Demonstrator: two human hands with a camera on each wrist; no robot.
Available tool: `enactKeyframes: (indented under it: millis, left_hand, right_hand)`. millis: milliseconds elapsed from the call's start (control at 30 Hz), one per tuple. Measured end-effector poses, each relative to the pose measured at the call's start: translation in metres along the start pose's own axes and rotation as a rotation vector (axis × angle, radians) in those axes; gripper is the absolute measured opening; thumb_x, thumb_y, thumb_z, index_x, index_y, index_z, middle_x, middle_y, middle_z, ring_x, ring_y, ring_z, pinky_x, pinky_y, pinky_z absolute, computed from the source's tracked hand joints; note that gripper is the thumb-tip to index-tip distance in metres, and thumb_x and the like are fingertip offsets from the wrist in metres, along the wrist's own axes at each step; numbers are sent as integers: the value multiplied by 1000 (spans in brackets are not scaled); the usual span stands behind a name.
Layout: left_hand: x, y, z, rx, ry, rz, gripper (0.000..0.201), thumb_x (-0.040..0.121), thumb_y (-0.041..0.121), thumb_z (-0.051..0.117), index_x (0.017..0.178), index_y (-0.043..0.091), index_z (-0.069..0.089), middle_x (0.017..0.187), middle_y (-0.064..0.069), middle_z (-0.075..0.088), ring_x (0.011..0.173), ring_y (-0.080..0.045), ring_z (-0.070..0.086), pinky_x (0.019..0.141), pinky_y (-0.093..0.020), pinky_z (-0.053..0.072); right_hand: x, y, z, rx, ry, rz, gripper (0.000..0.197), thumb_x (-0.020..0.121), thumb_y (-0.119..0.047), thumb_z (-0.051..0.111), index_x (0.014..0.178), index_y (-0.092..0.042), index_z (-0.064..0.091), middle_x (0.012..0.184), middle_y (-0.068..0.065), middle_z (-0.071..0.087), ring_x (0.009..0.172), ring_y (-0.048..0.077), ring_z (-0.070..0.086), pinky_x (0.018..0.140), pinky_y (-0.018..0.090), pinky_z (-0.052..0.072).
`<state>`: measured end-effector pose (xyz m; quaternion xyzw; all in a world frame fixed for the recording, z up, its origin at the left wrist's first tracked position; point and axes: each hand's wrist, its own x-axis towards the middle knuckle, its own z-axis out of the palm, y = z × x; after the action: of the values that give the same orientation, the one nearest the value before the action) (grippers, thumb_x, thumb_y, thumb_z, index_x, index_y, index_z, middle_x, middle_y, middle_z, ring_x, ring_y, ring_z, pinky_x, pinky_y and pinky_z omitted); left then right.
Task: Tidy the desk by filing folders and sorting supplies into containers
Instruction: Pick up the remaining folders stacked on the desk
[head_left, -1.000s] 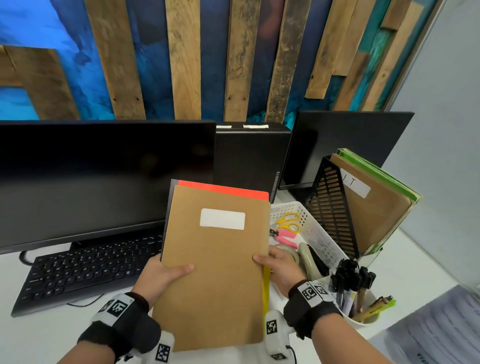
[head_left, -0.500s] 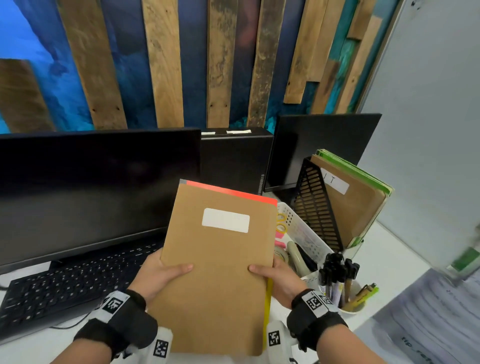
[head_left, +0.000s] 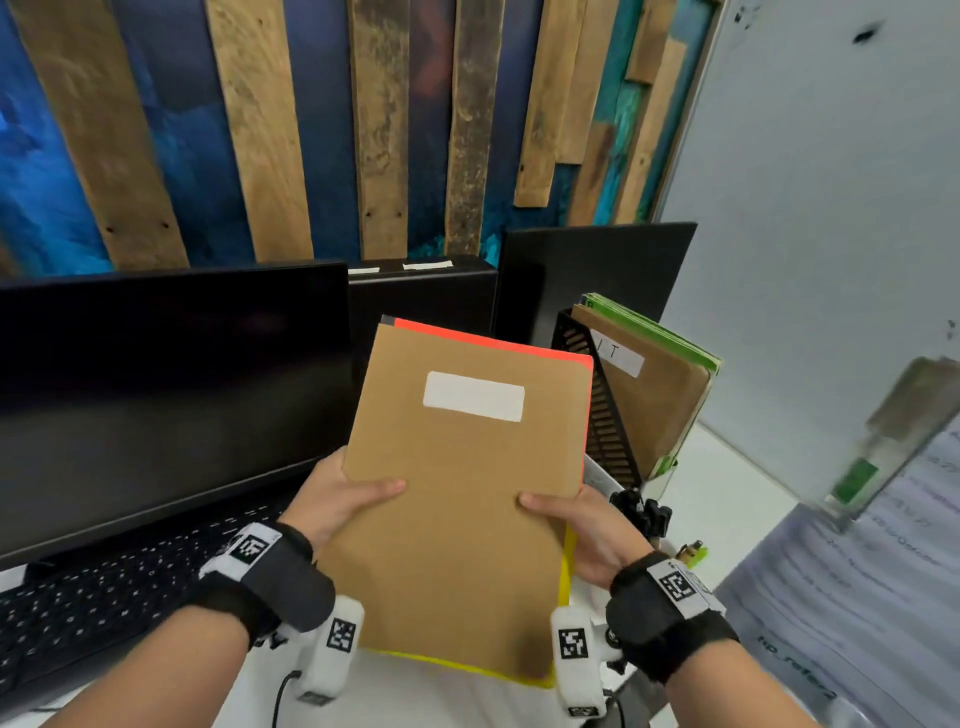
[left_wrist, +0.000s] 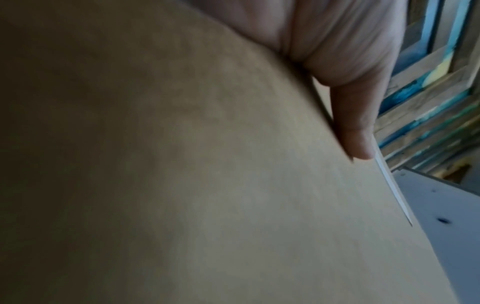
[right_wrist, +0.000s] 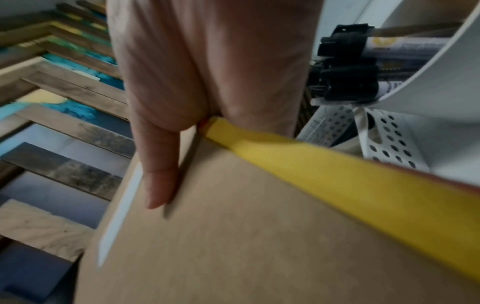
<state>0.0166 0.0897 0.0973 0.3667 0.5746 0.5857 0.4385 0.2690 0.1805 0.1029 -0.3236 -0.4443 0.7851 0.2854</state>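
Observation:
I hold a stack of folders (head_left: 457, 499) upright in front of me: a brown one with a blank white label in front, orange and yellow edges showing behind it. My left hand (head_left: 337, 499) grips its left edge, thumb across the brown cover (left_wrist: 233, 185). My right hand (head_left: 576, 525) grips the right edge, thumb on the cover (right_wrist: 233, 236) beside the yellow folder's edge (right_wrist: 350, 174). A black mesh file rack (head_left: 602, 410) at the right holds a brown folder (head_left: 660, 395) and green ones (head_left: 654, 327).
A dark monitor (head_left: 156, 395) and black keyboard (head_left: 104, 603) fill the left. A white perforated basket (right_wrist: 389, 139) and a pen cup (head_left: 644, 514) sit behind the stack at the right. Printed papers (head_left: 857, 587) lie at the far right beside a grey partition (head_left: 831, 208).
Both hands have carried the folder stack up and to the right, so it now covers the white basket and stands closer to the file rack. The grip is unchanged.

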Motion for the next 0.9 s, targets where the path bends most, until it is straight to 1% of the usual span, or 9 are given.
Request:
enactKeyframes:
  millis: [67,133,300,400,500,633,733,767,900]
  left_hand:
    - [10,5,15,53,5,24,47,65,6,82,104,16,59,103,-8,70,93,-24,68,76,-34,54]
    - [22,9,29,105,7,49,42,71,5,78,106,18,58,105,-6,68,96,-22,66,75,-32,54]
    - [58,20,67,301,35,105,48,72,28,79,111,21,52,108,2,64,98,-16,63,86,-38,52]
    - [74,25,98,375,8,99,45,81,33,69,119,21,47,115,1,60,99,-15,60,86,-33,50]
    - [89,28,126,492,-33,66,56,86,31,64,134,18,39,131,-5,51,116,-21,53,100,-37,44]
    - [103,38,163,694,-64,147,57,87,25,63,138,11,40,143,-9,42,132,-23,40,107,-32,33]
    - [112,45,190,805,-103,222,49,88,24,62,134,13,47,142,-6,42,132,-20,40,108,-28,30]
    - [117,46,199,831,-115,235,47,88,24,61,133,14,49,141,-5,43,131,-18,41,108,-27,30]
    - [132,53,233,954,-195,291,46,91,24,57,135,16,46,146,-2,38,135,-17,36,111,-26,28]
  right_hand:
    - [-6,-10,-7,-34,44,-61,32,81,5,61,113,-2,62,111,19,68,93,30,67,85,43,56]
    - [-10,-22,-15,-61,104,-121,27,83,5,59,109,-3,63,106,17,70,89,28,68,81,41,57]
    - [-13,-49,-35,-120,245,-240,26,84,2,60,109,-4,63,94,8,74,81,20,71,68,31,57]
    - [-17,-69,-49,-145,335,-308,30,84,0,62,114,-4,62,105,13,71,93,28,68,84,39,54]
    - [-23,-95,-66,-205,439,-417,26,84,-5,64,110,-8,64,106,12,70,97,32,66,89,44,52]
    - [-31,-133,-84,-363,565,-579,30,87,-13,63,116,-7,62,105,7,69,93,23,67,86,38,52]
    - [-29,-155,-97,-435,630,-658,17,89,-16,62,104,-9,64,75,-12,66,62,-4,61,66,24,48]
    - [-28,-161,-100,-449,646,-677,16,89,-17,62,104,-11,64,73,-15,65,61,-5,59,64,20,46]
    - [-26,-181,-108,-445,689,-758,25,89,-15,62,113,-10,65,105,3,68,95,21,65,86,32,51]
